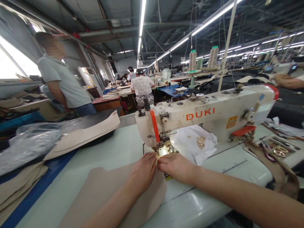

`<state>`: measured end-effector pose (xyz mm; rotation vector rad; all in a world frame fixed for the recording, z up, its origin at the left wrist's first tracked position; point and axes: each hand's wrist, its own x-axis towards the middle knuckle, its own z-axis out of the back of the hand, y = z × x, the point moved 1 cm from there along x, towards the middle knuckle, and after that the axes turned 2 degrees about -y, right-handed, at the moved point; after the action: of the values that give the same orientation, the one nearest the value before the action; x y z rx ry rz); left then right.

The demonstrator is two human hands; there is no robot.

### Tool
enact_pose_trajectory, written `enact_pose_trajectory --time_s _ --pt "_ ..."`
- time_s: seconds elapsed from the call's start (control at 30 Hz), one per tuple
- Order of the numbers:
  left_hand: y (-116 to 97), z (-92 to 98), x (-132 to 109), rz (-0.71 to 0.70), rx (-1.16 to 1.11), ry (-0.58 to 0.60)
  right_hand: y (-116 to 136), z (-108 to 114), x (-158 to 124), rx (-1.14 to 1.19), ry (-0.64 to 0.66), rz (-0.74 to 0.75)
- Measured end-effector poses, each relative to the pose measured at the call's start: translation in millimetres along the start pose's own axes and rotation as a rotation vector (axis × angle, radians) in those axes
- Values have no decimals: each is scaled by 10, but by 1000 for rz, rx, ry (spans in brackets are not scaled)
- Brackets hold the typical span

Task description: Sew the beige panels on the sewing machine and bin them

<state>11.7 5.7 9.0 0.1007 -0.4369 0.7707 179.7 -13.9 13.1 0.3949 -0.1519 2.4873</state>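
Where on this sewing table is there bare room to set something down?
Bare tabletop lies between the stacked beige panels and the sewing machine, left of the left hand. Another free strip runs right of the right hand, by the printed ruler. Crowded: under the needle, the white cloth with metal buckles, the parts tray.

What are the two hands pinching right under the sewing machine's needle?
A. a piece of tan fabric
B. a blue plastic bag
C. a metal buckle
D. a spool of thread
A: both hands, the left hand and the right hand, meet fingertip to fingertip on the edge of the tan fabric, which lies flat on the table just below the needle of the sewing machine.
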Motion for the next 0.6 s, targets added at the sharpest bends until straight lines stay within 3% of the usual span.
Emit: enact_pose_trajectory --time_s 0.33,0.6 --pt "23 15 47 14 -42 -59 -21 25 37 24 20 -25" --pt "30 -4 53 32 -35 -42 -26 18 49 47 13 -25"
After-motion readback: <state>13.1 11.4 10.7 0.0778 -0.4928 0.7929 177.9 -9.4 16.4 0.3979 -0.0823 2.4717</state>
